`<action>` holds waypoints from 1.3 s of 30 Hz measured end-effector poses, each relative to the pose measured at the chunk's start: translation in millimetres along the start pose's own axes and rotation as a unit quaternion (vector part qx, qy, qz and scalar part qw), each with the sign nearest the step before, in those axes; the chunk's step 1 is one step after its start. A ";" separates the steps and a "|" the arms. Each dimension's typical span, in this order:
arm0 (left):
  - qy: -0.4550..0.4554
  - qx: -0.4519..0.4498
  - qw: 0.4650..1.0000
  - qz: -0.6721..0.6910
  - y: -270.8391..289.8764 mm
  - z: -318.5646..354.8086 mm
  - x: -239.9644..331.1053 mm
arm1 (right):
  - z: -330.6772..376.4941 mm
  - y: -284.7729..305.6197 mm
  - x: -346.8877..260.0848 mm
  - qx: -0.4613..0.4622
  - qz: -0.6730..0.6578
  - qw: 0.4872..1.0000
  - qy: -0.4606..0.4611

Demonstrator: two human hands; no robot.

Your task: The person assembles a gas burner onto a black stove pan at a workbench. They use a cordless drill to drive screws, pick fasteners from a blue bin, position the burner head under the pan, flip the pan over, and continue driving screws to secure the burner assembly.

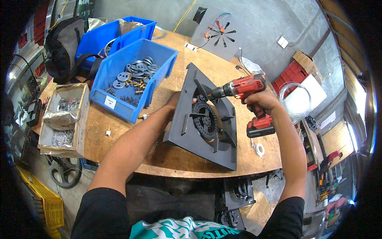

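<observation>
A dark grey square gas stove top is tilted up on the wooden table, with a round black burner and raised pan supports at its middle. My left hand grips it from behind; the plate hides most of the fingers, and a fingertip shows by the burner's upper edge. My right hand is closed round the handle of a red and black cordless drill. The drill points left, its tip at the burner's upper rim; whether it touches a screw I cannot make out.
Left of the stove top, a blue bin holds metal discs, brass fittings and screws. Another blue bin stands behind it. A carton of small hardware, a brass fitting and a white tape roll lie on the wooden table.
</observation>
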State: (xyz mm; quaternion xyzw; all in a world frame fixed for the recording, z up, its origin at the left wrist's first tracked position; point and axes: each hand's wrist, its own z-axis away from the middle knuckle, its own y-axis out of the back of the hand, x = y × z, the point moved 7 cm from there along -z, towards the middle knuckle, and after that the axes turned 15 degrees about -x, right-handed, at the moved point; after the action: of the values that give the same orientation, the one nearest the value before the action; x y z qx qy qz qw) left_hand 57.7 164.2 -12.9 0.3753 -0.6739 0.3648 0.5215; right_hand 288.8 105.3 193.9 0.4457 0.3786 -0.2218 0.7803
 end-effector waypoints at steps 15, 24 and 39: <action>0.003 -0.008 1.000 -0.008 1.4 -3.4 -2.8 | -5.4 2.6 -12.8 0.028 0.043 0.999 0.000; 0.004 -0.016 1.000 -0.010 2.5 -5.2 -2.3 | -1.8 0.0 -6.6 0.037 0.011 0.999 -0.001; -0.002 -0.029 1.000 -0.004 0.1 -7.9 -3.6 | -3.8 1.8 0.2 0.017 0.026 0.999 -0.014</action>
State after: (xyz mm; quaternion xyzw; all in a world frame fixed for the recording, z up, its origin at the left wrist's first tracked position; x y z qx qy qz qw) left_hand 61.6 171.6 -14.9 0.3633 -0.6839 0.3419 0.5323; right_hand 288.7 109.5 193.5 0.4658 0.3521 -0.2137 0.7832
